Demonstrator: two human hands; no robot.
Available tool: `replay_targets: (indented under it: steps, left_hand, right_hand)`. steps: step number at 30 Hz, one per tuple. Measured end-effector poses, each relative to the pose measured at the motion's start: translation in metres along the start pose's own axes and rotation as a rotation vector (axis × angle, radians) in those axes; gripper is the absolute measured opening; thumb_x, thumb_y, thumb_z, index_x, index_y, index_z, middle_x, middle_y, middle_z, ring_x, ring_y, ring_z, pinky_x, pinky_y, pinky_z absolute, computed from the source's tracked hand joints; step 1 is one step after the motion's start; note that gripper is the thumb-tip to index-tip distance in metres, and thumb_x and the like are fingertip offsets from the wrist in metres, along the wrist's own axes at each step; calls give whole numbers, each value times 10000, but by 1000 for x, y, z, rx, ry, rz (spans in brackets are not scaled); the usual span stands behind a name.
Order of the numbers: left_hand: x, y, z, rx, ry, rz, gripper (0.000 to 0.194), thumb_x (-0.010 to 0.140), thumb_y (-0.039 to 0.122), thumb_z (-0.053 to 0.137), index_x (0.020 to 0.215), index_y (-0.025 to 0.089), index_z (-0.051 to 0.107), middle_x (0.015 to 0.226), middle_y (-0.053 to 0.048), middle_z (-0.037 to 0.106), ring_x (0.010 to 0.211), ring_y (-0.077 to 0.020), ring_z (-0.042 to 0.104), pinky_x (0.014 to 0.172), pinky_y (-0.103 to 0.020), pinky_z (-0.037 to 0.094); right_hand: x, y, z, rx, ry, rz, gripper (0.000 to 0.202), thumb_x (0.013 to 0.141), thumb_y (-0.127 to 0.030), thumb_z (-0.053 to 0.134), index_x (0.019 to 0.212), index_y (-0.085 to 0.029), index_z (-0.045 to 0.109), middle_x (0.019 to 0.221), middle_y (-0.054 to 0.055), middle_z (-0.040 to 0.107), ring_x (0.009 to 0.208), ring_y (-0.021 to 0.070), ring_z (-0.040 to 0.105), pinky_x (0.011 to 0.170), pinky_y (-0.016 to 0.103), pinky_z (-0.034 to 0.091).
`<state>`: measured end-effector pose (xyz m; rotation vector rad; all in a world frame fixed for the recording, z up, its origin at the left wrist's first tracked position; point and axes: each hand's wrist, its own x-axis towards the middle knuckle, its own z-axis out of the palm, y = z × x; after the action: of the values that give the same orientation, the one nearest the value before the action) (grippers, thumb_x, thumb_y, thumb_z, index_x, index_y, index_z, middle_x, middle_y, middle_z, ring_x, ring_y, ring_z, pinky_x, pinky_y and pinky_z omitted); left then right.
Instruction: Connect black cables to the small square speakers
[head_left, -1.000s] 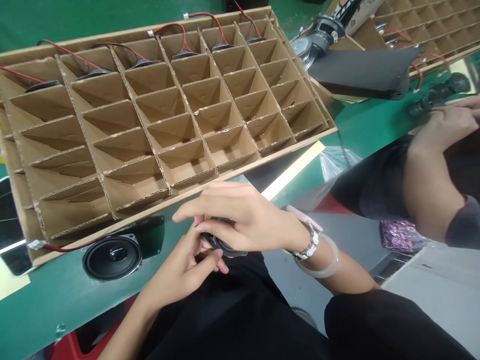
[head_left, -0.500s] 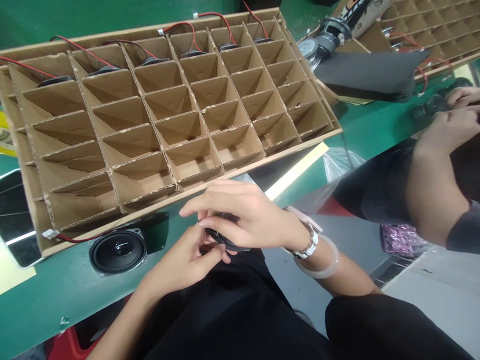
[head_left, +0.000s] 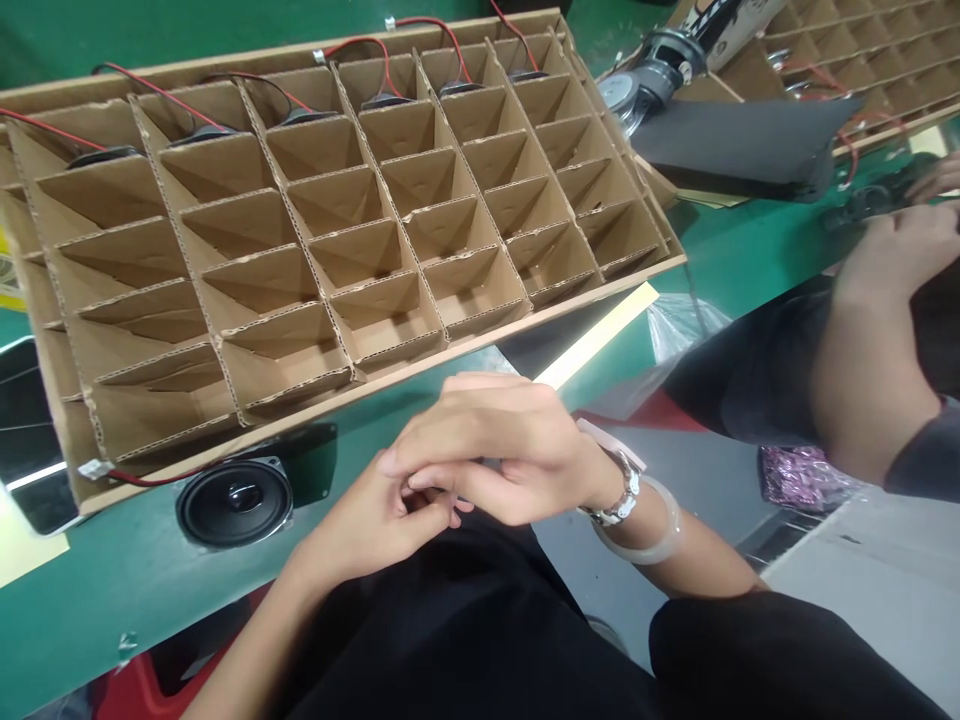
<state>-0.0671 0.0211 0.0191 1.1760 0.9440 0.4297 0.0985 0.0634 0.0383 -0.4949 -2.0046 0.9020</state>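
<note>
My left hand (head_left: 382, 515) is curled in front of my body, its thumb and fingers closed. My right hand (head_left: 495, 440) reaches over from the right, its thumb and forefinger closed against the fingers of the left. Whatever sits between the two hands is covered by them and cannot be made out. Left of my hands a black round speaker (head_left: 236, 502) lies face up on the green table (head_left: 150, 590), with a red wire running from near it to a white plug (head_left: 96, 468).
A cardboard divider box (head_left: 495, 330) spans the table ahead, several wired speakers in its far row. Grey foam (head_left: 742, 145) and metal-backed speakers (head_left: 660, 75) lie to its right. A phone-like black panel (head_left: 34, 440) is at left. A co-worker's arm (head_left: 870, 330) reaches in at right.
My right hand has shifted slightly right and turned over the left. The dark thing visible between my hands before is now out of sight. The co-worker's hand has moved slightly.
</note>
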Motion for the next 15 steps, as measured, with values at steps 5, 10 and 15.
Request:
replay_targets:
  steps: [5, 10, 15]
  left_hand:
    - [-3, -8, -1, -18, -22, -18, 94, 847, 132, 523, 821, 187, 594, 850, -52, 693, 725, -172, 695, 655, -259, 591]
    - [-6, -16, -5, -101, -65, -27, 298, 951, 242, 459, 1239, 175, 419, 734, -36, 696, 712, -182, 707, 677, -289, 591]
    - [-5, -15, -5, -94, -91, -48, 480, 1005, 338, 363, 1431, 163, 228, 777, -63, 722, 700, -163, 708, 678, -256, 575]
  right_hand:
    - [0, 5, -1, -14, 41, 49, 170, 883, -70, 535, 1030, -133, 591, 869, -43, 635, 762, 3, 547, 741, 139, 467]
    - [-1, 8, -7, -65, 100, 140, 228, 806, -23, 596, 1028, -71, 610, 799, -30, 620, 704, -16, 524, 659, 97, 457]
    - [-8, 8, -10, -98, 117, 223, 224, 837, -77, 582, 1058, -103, 609, 837, -22, 643, 683, 12, 557, 598, 129, 475]
